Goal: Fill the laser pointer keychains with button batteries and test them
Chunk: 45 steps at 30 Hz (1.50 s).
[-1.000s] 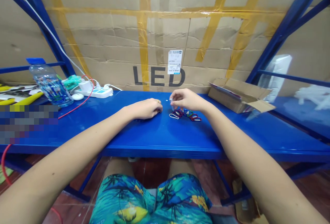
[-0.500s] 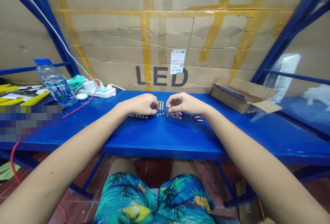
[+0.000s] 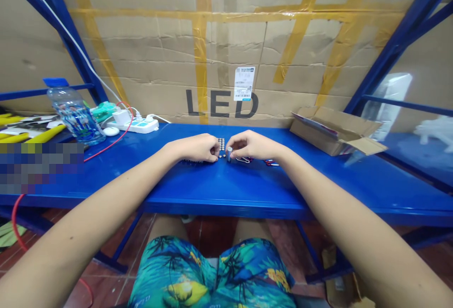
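Observation:
My right hand (image 3: 246,145) holds a small silver metal cylinder (image 3: 229,153) upright between thumb and fingers, at the tabletop. Close by on the left, my left hand (image 3: 207,147) is closed, its thumb and fingertips down beside the small round metal pieces; whatever it pinches is hidden. Shiny round pieces (image 3: 221,143) stand in short rows between the two hands. Dark metal pieces (image 3: 193,160) show partly beneath my left wrist. Coloured carabiners (image 3: 271,162) lie under and beside my right hand, which covers some of them.
An open cardboard box (image 3: 332,133) sits on the blue table (image 3: 226,190) at the right. On the left are a water bottle (image 3: 75,114), a white power strip (image 3: 139,125) and a red cable (image 3: 109,146). A large taped carton (image 3: 155,62) stands behind.
My left hand has shifted slightly right and down, covering part of the near row of round pieces. My right hand has moved slightly left, with the cylinder still held.

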Tool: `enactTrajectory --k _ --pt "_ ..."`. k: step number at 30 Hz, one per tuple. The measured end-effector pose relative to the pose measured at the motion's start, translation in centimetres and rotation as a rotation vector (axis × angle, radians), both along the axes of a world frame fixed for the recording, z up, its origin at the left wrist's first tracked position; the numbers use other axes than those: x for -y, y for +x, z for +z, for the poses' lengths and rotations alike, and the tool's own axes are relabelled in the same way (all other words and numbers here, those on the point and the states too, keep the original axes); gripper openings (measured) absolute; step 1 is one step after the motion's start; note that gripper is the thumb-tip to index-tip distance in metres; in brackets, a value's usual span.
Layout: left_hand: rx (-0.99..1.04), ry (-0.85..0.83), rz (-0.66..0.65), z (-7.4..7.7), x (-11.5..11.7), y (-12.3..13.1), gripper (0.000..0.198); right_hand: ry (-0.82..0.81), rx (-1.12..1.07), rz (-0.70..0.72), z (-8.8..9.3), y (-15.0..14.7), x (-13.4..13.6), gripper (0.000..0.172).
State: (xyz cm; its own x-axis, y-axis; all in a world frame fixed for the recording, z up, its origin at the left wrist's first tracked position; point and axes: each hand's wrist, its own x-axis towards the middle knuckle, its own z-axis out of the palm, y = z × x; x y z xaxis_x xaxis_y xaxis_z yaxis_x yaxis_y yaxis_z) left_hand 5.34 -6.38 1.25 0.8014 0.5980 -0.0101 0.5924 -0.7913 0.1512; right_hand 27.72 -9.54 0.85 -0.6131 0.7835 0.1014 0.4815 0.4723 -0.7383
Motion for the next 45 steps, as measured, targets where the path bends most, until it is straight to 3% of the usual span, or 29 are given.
enactTrajectory --k 6,9,16,18,22,38,45 --pt "0.001 -0.08 0.028 0.2 0.5 0.1 0.008 -0.009 -0.006 0.022 0.0 0.0 0.1 0.017" --pt "0.032 -0.034 -0.002 0.4 0.4 -0.1 0.007 -0.03 -0.008 0.02 0.1 0.0 0.2 0.018" --pt "0.53 0.171 -0.065 1.0 0.6 -0.2 0.013 -0.056 -0.026 0.006 0.0 0.0 0.2 0.018" --pt "0.585 0.185 -0.117 0.9 0.8 0.1 0.014 -0.058 -0.032 -0.001 0.0 0.0 0.2 0.016" --pt "0.552 0.166 -0.21 0.3 1.0 0.6 0.014 -0.063 -0.032 -0.02 -0.1 0.0 0.1 0.011" --pt "0.485 0.091 -0.288 0.2 1.2 0.7 0.013 -0.055 -0.021 -0.027 0.0 0.2 -0.1 0.012" --pt "0.482 0.129 -0.177 0.7 0.9 -0.1 0.017 -0.047 0.009 -0.006 0.0 0.1 0.0 0.013"
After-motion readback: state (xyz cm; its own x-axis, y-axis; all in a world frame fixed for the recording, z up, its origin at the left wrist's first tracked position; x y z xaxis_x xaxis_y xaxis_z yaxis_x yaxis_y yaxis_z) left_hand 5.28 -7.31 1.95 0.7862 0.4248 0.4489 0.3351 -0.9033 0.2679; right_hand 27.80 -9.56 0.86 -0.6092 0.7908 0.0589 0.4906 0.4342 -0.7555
